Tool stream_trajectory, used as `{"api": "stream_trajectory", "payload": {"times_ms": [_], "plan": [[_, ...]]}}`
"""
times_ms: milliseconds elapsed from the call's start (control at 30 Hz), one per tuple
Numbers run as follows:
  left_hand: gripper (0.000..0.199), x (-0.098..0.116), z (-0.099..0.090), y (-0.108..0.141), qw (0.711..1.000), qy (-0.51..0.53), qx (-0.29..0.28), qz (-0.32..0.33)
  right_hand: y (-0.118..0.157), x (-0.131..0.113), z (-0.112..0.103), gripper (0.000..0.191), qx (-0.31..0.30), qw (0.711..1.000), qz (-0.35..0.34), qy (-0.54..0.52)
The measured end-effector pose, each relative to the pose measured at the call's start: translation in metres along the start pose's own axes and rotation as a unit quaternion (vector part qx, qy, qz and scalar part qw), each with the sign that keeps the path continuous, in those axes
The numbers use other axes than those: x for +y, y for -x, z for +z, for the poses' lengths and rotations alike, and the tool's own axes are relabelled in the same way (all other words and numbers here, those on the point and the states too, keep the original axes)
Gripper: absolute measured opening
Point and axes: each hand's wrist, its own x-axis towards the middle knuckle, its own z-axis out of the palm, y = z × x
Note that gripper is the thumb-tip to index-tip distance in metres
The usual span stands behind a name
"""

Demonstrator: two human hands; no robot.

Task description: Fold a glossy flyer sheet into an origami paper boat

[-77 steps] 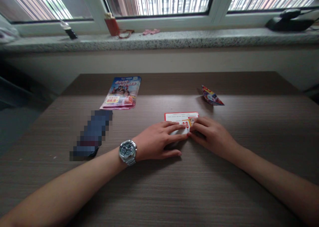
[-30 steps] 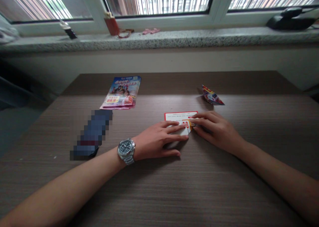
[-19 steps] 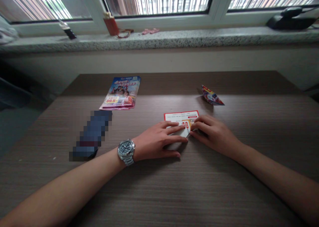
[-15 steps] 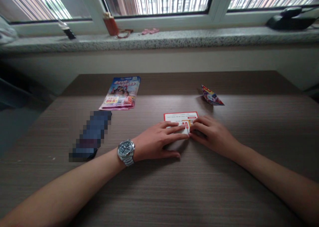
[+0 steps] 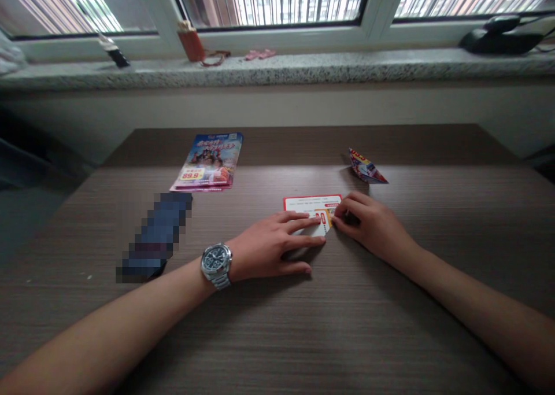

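Observation:
A folded white paper leaflet (image 5: 310, 205) with a red border and an orange printed strip lies on the wooden table (image 5: 303, 331), just ahead of my hands. My left hand (image 5: 273, 247) rests flat on its near part, fingers spread, with a steel wristwatch (image 5: 215, 265) on the wrist. My right hand (image 5: 368, 224) has curled fingertips on the leaflet's right folded edge. The paper's lower part is hidden under my fingers.
A small folded paper boat (image 5: 366, 169) sits to the right, and a glossy flyer (image 5: 206, 162) lies at the far left. A pixelated blue object (image 5: 156, 239) lies left of my arm. Beyond the table's far edge stands a granite window sill (image 5: 281, 70) holding small items.
My right hand has drawn back from lying across the leaflet's top and now curls at its right edge. The left hand stays in place, and the view has shifted slightly.

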Motion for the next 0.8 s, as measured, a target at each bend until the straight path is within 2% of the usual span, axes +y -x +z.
{"api": "stream_trajectory", "payload": {"times_ms": [167, 333, 667, 800], "plan": [[0.055, 0.001, -0.002, 0.0, 1.0, -0.002, -0.003, 0.001, -0.006, 0.018, -0.006, 0.009, 0.029, 0.998, 0.044, 0.014], [0.054, 0.001, -0.002, -0.001, 1.0, -0.003, 0.001, 0.003, -0.007, 0.023, -0.007, 0.01, 0.036, 0.998, 0.051, 0.012], [0.052, 0.001, -0.002, 0.0, 1.0, -0.016, -0.007, 0.001, -0.003, 0.024, -0.005, 0.01, 0.056, 0.998, 0.03, 0.022], [0.05, 0.001, -0.001, 0.0, 1.0, -0.012, 0.002, 0.009, 0.0, 0.022, -0.006, 0.004, 0.073, 0.997, -0.001, 0.027]]}}
